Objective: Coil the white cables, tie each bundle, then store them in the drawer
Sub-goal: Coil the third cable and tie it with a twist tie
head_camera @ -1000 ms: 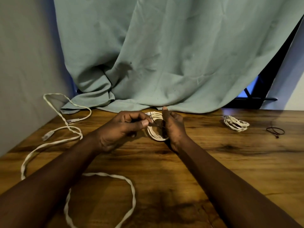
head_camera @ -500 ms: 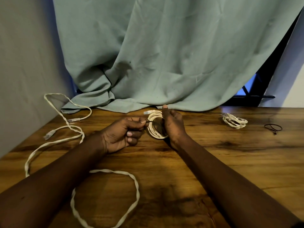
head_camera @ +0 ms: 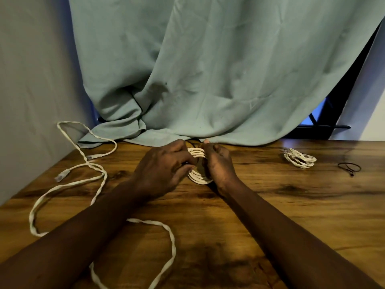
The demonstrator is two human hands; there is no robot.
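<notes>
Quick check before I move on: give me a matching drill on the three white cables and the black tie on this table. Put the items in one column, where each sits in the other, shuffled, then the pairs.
Things:
1. white cable coil
2. small coiled bundle
3. loose white cable
4. black tie

Places:
A. alone, farthest right on the table
B. held between the left hand and the right hand
C. sprawled uncoiled across the left side
D. lying coiled, right of the hands

Pairs: 1-B, 2-D, 3-C, 4-A.

no readable text, labels, signs
</notes>
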